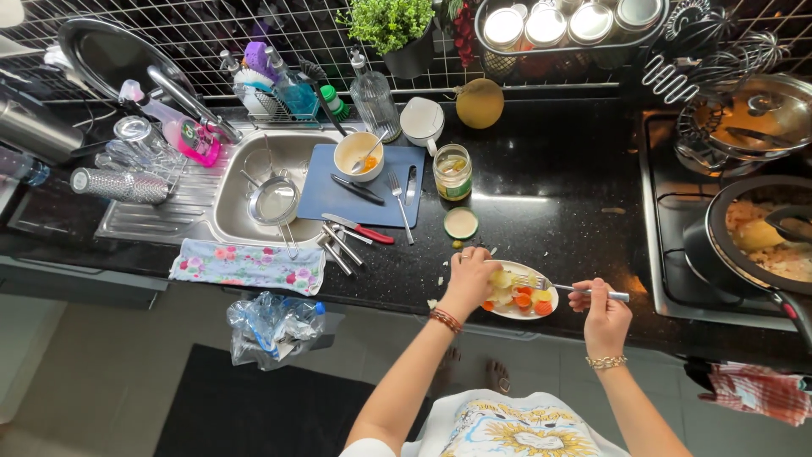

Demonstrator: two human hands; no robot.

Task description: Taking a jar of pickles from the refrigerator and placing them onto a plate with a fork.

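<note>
Plate [548, 312] flanked by jar lid [461, 222], pot [744, 245].

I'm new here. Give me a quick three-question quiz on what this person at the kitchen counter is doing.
1. True or false: the right hand holds a fork.
2. What does the left hand touch: (a) the open glass jar, (b) the food on the small plate, (c) the sieve?
3. What lies on the blue cutting board beside the cup?

Key: 1 true. 2 b. 3 A knife and a second fork.
</note>
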